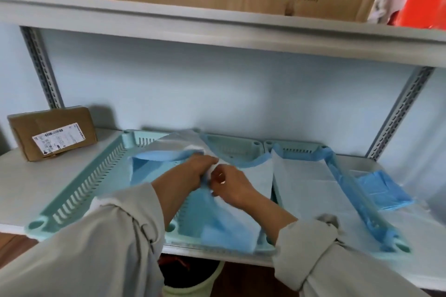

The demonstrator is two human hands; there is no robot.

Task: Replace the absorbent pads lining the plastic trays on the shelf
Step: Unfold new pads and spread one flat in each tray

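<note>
I see both hands meet at frame centre over the left tray on the shelf. My left hand and right hand each have fingers curled, pinching the crumpled pad, which lies half lifted in that tray. The right tray, touching the left one, holds a flat pad. A folded blue pad lies at right; a small box sits at left.
</note>
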